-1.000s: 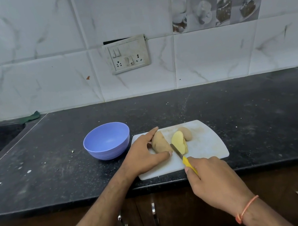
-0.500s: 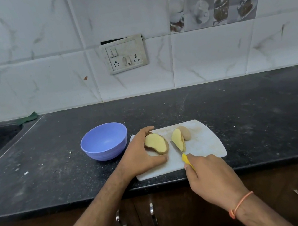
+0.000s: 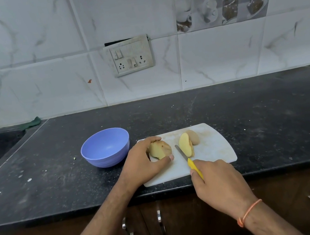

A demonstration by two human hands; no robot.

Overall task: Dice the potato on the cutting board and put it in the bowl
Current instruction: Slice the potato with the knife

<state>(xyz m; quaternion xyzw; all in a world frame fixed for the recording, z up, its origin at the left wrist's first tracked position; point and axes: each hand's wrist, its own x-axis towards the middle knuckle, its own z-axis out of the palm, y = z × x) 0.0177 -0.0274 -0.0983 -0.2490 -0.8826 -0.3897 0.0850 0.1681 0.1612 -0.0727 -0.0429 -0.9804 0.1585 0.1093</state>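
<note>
Potato half (image 3: 159,149) on the cutting board (image 3: 212,149) is the one to watch: a second ago it lay skin up beside the blade, half a second ago it was tipped with its pale cut face showing, and now the left hand (image 3: 145,163) has rolled it over again, fingers and thumb curled round it at the board's left end. The other pieces (image 3: 188,145) stand just right of the blade, one yellow cut face turned toward us. Right hand (image 3: 219,184) grips the yellow handle of the knife (image 3: 187,158), whose blade has swung back up into the gap between the two portions, tip resting low over the board, not in any flesh. By my reading, the held half is being settled for the next cut. Blue bowl (image 3: 106,147) waits on the worktop (image 3: 271,111) just left of the board, nothing in it, so dicing is at an early stage.
</note>
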